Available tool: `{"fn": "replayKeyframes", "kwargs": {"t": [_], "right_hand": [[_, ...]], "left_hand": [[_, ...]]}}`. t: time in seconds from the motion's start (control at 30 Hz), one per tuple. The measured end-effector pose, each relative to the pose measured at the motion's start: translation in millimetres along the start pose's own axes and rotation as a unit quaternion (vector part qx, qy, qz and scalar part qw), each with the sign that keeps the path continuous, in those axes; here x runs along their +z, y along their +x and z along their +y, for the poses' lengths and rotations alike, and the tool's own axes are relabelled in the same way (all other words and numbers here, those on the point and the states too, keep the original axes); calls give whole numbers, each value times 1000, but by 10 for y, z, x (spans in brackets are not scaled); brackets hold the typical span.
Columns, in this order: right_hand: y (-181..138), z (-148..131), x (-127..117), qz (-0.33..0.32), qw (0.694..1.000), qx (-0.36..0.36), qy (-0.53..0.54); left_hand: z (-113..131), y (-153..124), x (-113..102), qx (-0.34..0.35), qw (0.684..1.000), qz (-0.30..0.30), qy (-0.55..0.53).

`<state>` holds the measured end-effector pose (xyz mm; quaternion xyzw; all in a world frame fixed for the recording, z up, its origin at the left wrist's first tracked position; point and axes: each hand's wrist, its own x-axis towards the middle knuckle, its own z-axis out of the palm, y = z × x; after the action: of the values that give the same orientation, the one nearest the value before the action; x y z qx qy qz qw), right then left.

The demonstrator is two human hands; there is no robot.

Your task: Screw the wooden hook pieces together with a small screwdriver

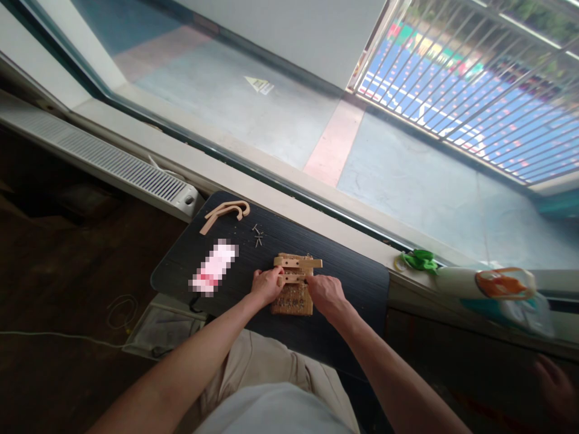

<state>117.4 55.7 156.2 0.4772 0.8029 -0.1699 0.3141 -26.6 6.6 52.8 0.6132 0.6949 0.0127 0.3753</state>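
A wooden board (pixel 293 307) lies on the dark table in front of me, with small metal bits, perhaps screws, along its lower part. Across it lie two narrow wooden pieces with dark holes. The farther wooden piece (pixel 311 263) is untouched and sticks out past the board's right edge. My left hand (pixel 268 286) is closed at the left end of the nearer wooden piece (pixel 295 279). My right hand (pixel 326 293) is closed around that same piece's right end; its fingertips are partly hidden.
Curved wooden hooks (pixel 226 209) and several loose screws (pixel 257 235) lie on the dark table (pixel 357 283). A blurred-out item (pixel 213 268) sits at left. A radiator (pixel 113 150) and window sill border the table. Green material (pixel 420 260) rests on the sill; another person's hand (pixel 555 386) shows at right.
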Motion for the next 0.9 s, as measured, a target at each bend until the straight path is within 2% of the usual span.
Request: {"fn": "replayKeyframes", "kwargs": {"t": [0.13, 0.43, 0.73, 0.9], "right_hand": [[17, 10, 42, 1, 1000, 10, -1], [-54, -74, -65, 3, 1000, -12, 5], [42, -3, 101, 2, 1000, 15, 16], [7, -17, 70, 8, 1000, 18, 14]], "left_hand": [[8, -3, -10, -6, 1000, -2, 0], [11, -11, 3, -12, 1000, 2, -6], [-16, 3, 24, 1, 1000, 7, 0], [-29, 8, 37, 5, 1000, 9, 6]]}}
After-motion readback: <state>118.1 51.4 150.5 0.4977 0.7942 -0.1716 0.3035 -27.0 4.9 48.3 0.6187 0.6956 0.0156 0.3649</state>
